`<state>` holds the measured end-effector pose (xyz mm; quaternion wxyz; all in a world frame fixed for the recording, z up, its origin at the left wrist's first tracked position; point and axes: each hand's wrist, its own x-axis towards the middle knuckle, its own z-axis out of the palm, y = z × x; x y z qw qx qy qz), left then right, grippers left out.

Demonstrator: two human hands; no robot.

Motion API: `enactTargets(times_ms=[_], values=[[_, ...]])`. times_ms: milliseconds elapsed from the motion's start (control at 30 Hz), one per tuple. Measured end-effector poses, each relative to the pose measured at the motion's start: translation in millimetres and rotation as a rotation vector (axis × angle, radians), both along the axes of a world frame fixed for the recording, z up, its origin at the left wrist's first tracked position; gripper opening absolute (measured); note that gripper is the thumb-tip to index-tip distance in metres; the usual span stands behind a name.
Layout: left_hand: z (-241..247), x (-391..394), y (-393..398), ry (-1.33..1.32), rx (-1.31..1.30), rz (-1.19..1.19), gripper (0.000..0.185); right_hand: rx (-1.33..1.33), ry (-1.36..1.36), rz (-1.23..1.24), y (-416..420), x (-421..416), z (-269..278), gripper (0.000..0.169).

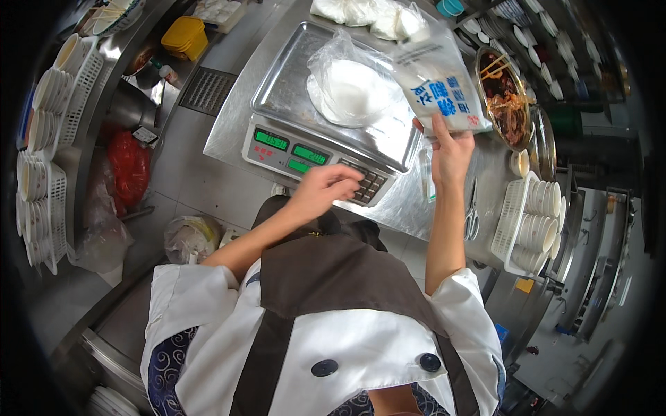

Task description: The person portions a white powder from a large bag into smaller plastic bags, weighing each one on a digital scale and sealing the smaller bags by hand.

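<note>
My left hand point(327, 190) hovers at the keypad point(368, 184) of a digital weighing scale, its fingers bent and holding nothing. The scale's steel pan point(281, 78) bears a clear plastic bag of white powder or fine grains point(347, 96). Green displays point(271, 140) are lit on the scale's front. My right hand point(451, 148) grips the lower end of a printed plastic packet point(442, 83) with white contents, held over the pan's right side. More white-filled plastic bags point(364, 16) lie behind the scale on the steel table point(229, 125).
Right of the scale are scissors point(471, 221), a white basket of stacked cups or bowls point(507, 223) and an oval dish of dark food with chopsticks point(502, 99). At left, baskets of bowls point(57, 203), a yellow tub point(184, 37) and a red plastic bag point(127, 166) stand apart.
</note>
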<state>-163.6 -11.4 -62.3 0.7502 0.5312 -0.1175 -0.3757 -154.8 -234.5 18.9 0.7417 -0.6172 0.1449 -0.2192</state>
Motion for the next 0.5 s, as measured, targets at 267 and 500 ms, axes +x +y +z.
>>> enactTargets(times_ms=[267,500], values=[[-67,-4,114,-0.029,0.441,0.492,0.012,-0.317,0.033,-0.069,-7,5,2,0.033],[-254,-69,220,0.115,0.717,0.776,0.007,-0.387,0.039,-0.056,-4,5,7,0.035]])
